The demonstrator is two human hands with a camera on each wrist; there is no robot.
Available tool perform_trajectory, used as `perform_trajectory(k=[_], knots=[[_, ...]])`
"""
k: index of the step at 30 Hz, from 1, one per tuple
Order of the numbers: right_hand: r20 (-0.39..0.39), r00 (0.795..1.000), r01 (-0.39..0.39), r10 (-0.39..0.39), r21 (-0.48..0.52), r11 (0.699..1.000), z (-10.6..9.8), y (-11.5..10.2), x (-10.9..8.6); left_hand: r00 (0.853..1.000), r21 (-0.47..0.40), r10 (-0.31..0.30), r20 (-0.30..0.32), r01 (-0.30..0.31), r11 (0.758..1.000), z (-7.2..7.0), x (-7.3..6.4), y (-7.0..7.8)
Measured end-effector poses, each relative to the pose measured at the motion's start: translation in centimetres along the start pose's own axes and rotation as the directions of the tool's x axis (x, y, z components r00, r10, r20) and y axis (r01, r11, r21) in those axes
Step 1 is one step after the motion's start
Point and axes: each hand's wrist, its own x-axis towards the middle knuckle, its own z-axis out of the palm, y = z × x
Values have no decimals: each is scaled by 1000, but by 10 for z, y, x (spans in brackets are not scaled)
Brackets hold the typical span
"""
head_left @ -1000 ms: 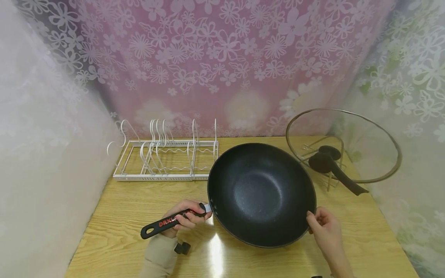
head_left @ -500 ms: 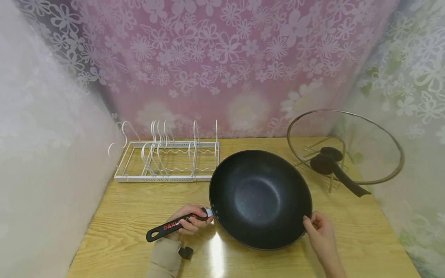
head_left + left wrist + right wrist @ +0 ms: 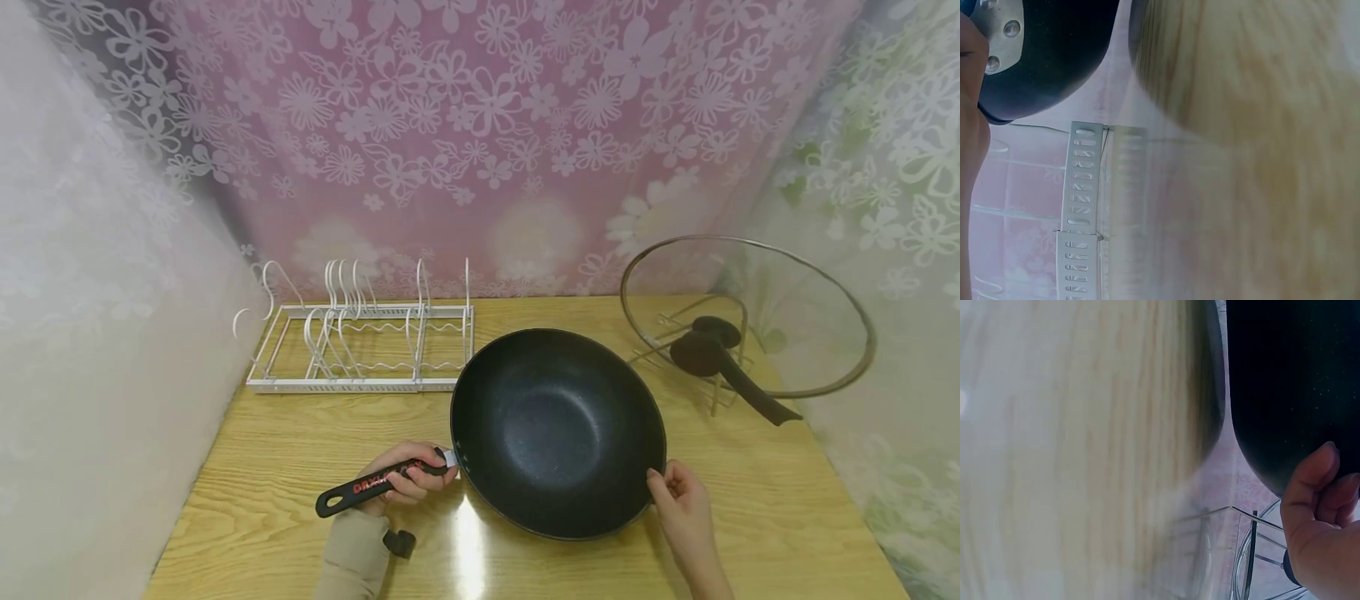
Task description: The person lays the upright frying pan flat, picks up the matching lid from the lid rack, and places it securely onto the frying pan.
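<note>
A black wok [image 3: 555, 433] hangs above the table, its inside facing up toward me. My left hand [image 3: 408, 472] grips its black handle [image 3: 352, 493] close to the metal joint, the fingers wrapped round it and red lettering showing. At the opposite rim, my right hand [image 3: 684, 508] pinches the edge, thumb on top and fingers curled beneath. From the left wrist, the wok's dark underside [image 3: 1054, 62] shows a gap above its reflection in the table. The right wrist view has the curled fingers [image 3: 1316, 472] against the wok's outer wall.
A white wire pan rack [image 3: 337, 385] stands at the back left of the wooden table [image 3: 247, 467]. At the back right, a glass lid [image 3: 858, 358] with a black handle [image 3: 738, 383] leans in a wire stand [image 3: 714, 398]. Patterned curtains [image 3: 510, 150] enclose three sides.
The wok has come slightly lower and nearer to me, both hands keeping their hold. My right hand has shifted left and down with the rim. Rack and lid stay put.
</note>
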Motion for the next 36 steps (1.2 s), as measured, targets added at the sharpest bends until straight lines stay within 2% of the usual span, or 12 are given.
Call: perform_trajectory(k=[9,14,23,32,36], knots=[[-24,999,-28,28,15,1000,5,6,0,1000,11,-27,-11,28,1000,-7,0,3],[-29,999,-17,18,18,1000,6,4,-2,999,-5,-44,-8,43,999,-11,-1,3],[-24,999,-38,39,27,999,5,1,-5,999,-7,-31,19,31,999,-16,0,1],[-36,998,-57,57,1,998,1,4,-9,998,30,-16,64,14,999,-20,3,-4],[-27,996,-85,85,19,996,-1,5,-11,990,20,-31,138,29,999,-24,6,-3]])
